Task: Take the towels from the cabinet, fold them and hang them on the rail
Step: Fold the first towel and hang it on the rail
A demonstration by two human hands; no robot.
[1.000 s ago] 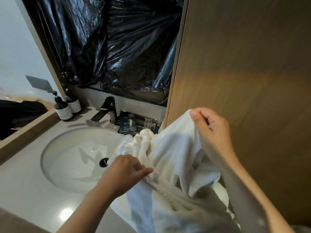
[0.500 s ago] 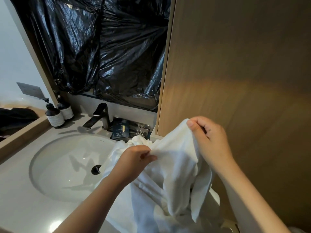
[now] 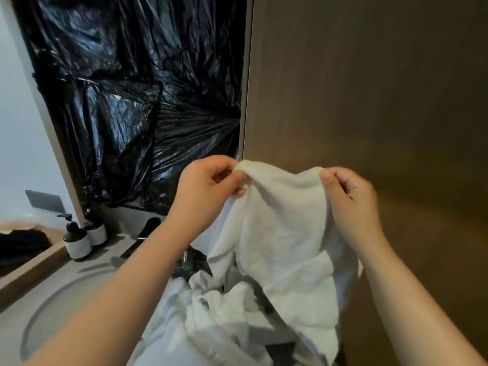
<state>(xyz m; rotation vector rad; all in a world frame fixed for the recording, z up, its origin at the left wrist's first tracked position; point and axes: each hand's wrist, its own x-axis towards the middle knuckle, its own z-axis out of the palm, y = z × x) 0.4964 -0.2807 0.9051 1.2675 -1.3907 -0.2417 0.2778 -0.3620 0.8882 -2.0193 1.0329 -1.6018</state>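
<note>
White towel (image 3: 285, 233) held up by top edge, pinched between left hand (image 3: 208, 186) and right hand (image 3: 348, 196); rest hangs below grip over more towelling. Risk judged: trailing end snagged below, corner pulled from pinch.

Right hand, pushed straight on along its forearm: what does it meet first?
Probably the wood panel behind it; the right hand, pinching the towel, points up at it. Depth unclear.

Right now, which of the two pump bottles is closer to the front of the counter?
The left bottle, whose black pump shows clearly. The other bottle stands behind it, slightly to the right and farther back.
</note>
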